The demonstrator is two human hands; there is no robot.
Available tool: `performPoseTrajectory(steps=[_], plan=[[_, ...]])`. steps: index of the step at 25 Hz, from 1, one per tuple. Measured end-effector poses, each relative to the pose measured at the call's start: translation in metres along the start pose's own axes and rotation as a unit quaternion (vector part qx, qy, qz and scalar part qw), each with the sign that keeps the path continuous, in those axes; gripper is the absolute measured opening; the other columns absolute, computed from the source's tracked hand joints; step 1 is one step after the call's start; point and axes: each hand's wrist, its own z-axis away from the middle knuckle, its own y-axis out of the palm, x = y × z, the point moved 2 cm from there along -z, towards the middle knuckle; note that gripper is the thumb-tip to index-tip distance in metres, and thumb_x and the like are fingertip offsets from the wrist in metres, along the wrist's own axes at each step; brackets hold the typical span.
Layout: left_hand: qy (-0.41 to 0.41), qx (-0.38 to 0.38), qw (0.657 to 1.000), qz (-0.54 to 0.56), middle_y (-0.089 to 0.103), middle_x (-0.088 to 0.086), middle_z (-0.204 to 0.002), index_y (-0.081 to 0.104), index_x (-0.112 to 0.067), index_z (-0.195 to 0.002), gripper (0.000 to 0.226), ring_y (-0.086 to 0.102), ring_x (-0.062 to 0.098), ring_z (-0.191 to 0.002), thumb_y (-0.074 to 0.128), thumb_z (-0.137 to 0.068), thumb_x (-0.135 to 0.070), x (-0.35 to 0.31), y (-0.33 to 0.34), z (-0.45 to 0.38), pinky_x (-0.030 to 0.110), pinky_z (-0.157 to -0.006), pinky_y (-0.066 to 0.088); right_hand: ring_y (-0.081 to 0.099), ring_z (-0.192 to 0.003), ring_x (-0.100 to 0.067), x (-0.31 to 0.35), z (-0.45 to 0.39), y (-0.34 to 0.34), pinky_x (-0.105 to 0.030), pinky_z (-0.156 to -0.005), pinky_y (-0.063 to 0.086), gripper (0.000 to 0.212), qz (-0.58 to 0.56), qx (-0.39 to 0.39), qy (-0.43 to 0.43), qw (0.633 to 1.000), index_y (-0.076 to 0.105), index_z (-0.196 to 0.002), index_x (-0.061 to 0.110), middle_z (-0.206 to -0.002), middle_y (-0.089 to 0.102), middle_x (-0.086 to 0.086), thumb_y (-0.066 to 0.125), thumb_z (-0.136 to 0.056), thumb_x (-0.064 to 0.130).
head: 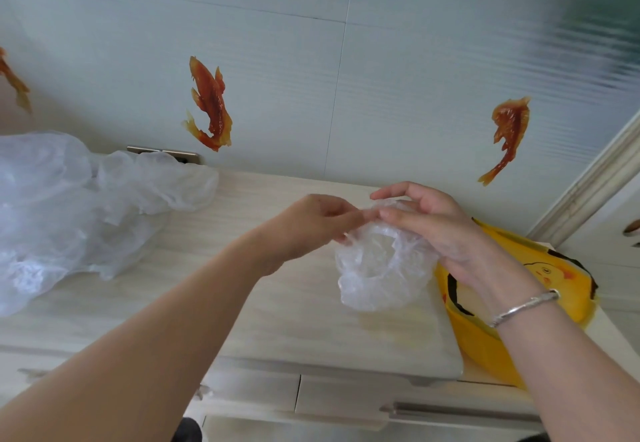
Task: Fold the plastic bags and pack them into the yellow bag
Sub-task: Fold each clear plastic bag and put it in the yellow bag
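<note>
You hold 1 clear plastic bag in the air near the middle of the frame, right of centre, just above the pale tabletop. Your right hand has its fingers curled round the bag's gathered top, and your left hand pinches the same bunched edge from the left side, so both hands are clamped on this 1 bag and nearly touch each other. The bag hangs crumpled and puffy below your fingers; it reads as only partly gathered, not yet a neat fold. The yellow bag lies flat at the lower right of the frame, partly under your right wrist, and whether anything is already inside it cannot be told from here. At the left of the frame a loose heap of clear plastic bags sprawls over the tabletop, unfolded and well apart from your hands. Judging by that heap, the task looks to be at an early or middle stage: the bag in hand still has to be finished and slipped into the yellow bag, and the heap waits after it.
</note>
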Motion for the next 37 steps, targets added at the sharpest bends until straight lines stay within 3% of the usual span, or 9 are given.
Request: performPoseTrajectory(steps=[8, 14, 18, 22, 25, 29, 32, 35, 37], plan=[[0.047, -0.205, 0.962, 0.173, 0.052, 0.001, -0.06, 0.057, -0.014, -0.069, 0.023, 0.044, 0.009, -0.05, 0.073, -0.083, -0.022, -0.009, 0.006, -0.009, 0.02, -0.053, 0.037, 0.066, -0.087, -0.022, -0.027, -0.004, 0.006, -0.039, -0.087, 0.051, 0.039, -0.18, 0.003, 0.203, 0.962, 0.067, -0.101, 0.014, -0.093, 0.069, -0.003, 0.065, -0.082, 0.049], [-0.039, -0.313, 0.942, 0.113, 0.045, -0.004, -0.051, 0.052, -0.013, -0.065, 0.033, 0.04, 0.009, -0.041, 0.068, -0.087, -0.03, 0.005, 0.0, -0.011, 0.019, -0.047, 0.033, 0.053, -0.037, -0.006, -0.032, -0.015, -0.002, -0.022, -0.047, 0.049, 0.015, -0.315, -0.188, 0.132, 0.921, 0.055, -0.081, 0.016, -0.055, 0.059, 0.001, 0.055, -0.096, 0.017], [-0.108, -0.253, 0.957, 0.087, 0.049, 0.001, -0.058, 0.059, -0.01, -0.073, 0.029, 0.046, 0.016, -0.051, 0.058, -0.093, -0.031, 0.013, 0.005, -0.014, 0.022, -0.052, 0.04, 0.036, -0.038, -0.005, -0.036, -0.019, -0.015, -0.019, -0.045, 0.046, 0.013, -0.265, -0.226, 0.079, 0.934, 0.056, -0.083, 0.015, -0.057, 0.044, 0.001, 0.055, -0.096, 0.014], [-0.174, -0.158, 0.962, 0.138, 0.066, 0.003, -0.087, 0.066, -0.008, -0.091, 0.051, 0.063, 0.021, -0.077, 0.053, -0.088, -0.058, 0.01, 0.011, -0.013, 0.031, -0.076, 0.054, 0.058, -0.076, -0.025, -0.033, -0.024, -0.011, -0.033, -0.063, 0.049, 0.012, -0.276, -0.129, 0.096, 0.948, 0.062, -0.101, 0.009, -0.086, 0.061, -0.01, 0.056, -0.095, 0.017], [-0.161, -0.119, 0.954, 0.225, 0.073, 0.008, -0.094, 0.062, -0.005, -0.105, 0.047, 0.071, 0.023, -0.075, 0.068, -0.084, -0.047, 0.013, 0.014, -0.015, 0.032, -0.066, 0.06, 0.06, -0.113, -0.038, -0.035, -0.025, -0.007, -0.041, -0.076, 0.055, 0.036, -0.303, -0.075, 0.122, 0.942, 0.055, -0.127, -0.001, -0.122, 0.06, -0.022, 0.05, -0.098, 0.021], [-0.089, -0.199, 0.954, 0.205, 0.072, 0.011, -0.084, 0.057, -0.005, -0.095, 0.011, 0.069, 0.027, -0.072, 0.062, -0.09, -0.014, 0.014, 0.023, -0.022, 0.032, -0.063, 0.059, 0.065, -0.068, -0.024, -0.038, -0.027, 0.0, -0.029, -0.051, 0.052, 0.028, -0.265, -0.133, 0.167, 0.94, 0.057, -0.1, 0.012, -0.096, 0.064, -0.012, 0.044, -0.1, 0.037], [-0.027, -0.262, 0.955, 0.134, 0.072, 0.011, -0.084, 0.053, -0.005, -0.088, 0.019, 0.068, 0.027, -0.074, 0.058, -0.091, -0.023, 0.013, 0.023, -0.025, 0.032, -0.064, 0.058, 0.07, -0.08, -0.026, -0.047, -0.026, 0.015, -0.034, -0.055, 0.055, 0.053, -0.244, -0.064, 0.246, 0.936, 0.062, -0.111, 0.013, -0.104, 0.07, -0.01, 0.043, -0.093, 0.06], [0.026, -0.288, 0.957, 0.019, 0.063, 0.009, -0.071, 0.045, -0.009, -0.072, 0.03, 0.062, 0.019, -0.061, 0.055, -0.093, -0.028, 0.009, 0.024, -0.02, 0.026, -0.053, 0.05, 0.069, -0.084, -0.025, -0.05, -0.027, 0.022, -0.038, -0.074, 0.055, 0.035, -0.202, -0.081, 0.253, 0.943, 0.063, -0.095, 0.012, -0.091, 0.072, -0.007, 0.044, -0.1, 0.04], [0.039, -0.296, 0.954, -0.009, 0.051, 0.008, -0.063, 0.036, -0.011, -0.064, 0.036, 0.049, 0.007, -0.041, 0.051, -0.095, -0.022, 0.008, 0.027, -0.016, 0.015, -0.038, 0.034, 0.065, -0.06, -0.017, -0.05, -0.03, 0.019, -0.027, -0.058, 0.055, 0.028, -0.236, -0.132, 0.235, 0.934, 0.057, -0.08, 0.012, -0.076, 0.068, -0.006, 0.044, -0.101, 0.025]])
